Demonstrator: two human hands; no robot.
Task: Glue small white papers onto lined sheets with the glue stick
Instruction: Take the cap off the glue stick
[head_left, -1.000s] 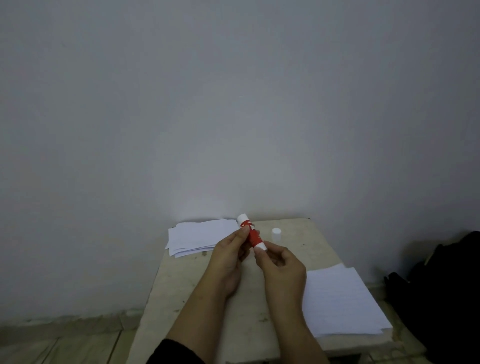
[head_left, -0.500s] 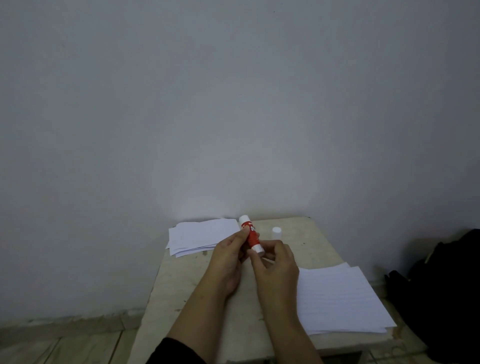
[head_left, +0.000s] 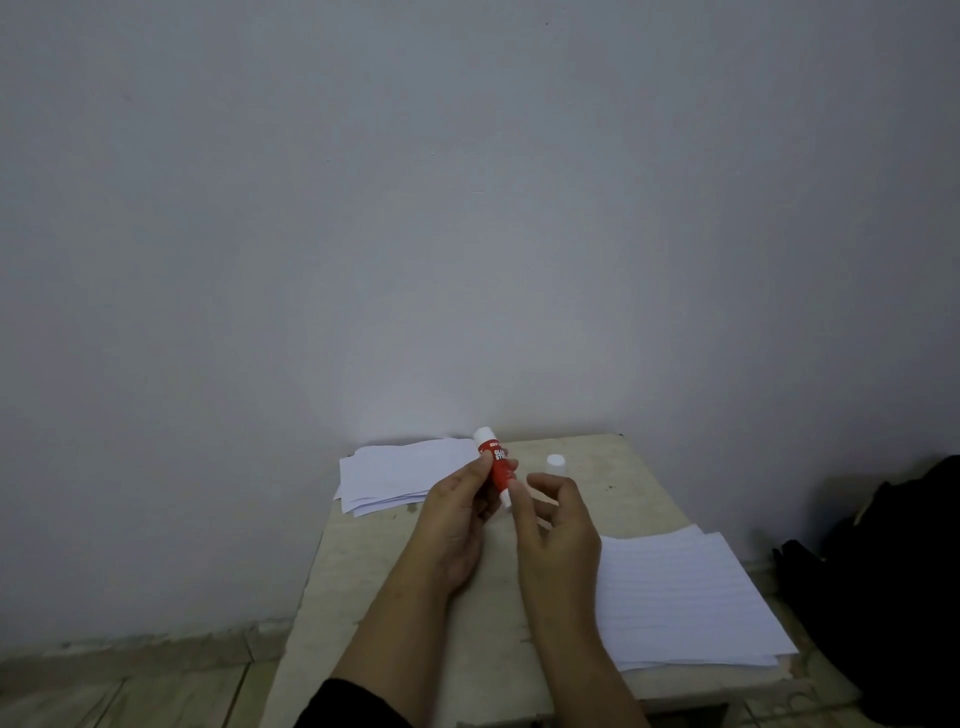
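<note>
Left hand (head_left: 457, 512) gripping red glue stick (head_left: 496, 467) at frame centre, stick tilting, white tip up. Right hand (head_left: 556, 525) at stick's lower end, fingers (head_left: 519, 501) curling; lower end hidden, contact hard to judge. White cap (head_left: 555, 464) standing on table (head_left: 613, 483) behind. Small white papers (head_left: 400, 478) stacked left of centre; lined sheets (head_left: 675, 597) lying lower right. Dark bag (head_left: 893, 587) cut off at right edge.

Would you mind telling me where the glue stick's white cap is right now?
In the head view, the white cap stands on the table near its far edge, just beyond the right hand and right of the glue stick.
</note>
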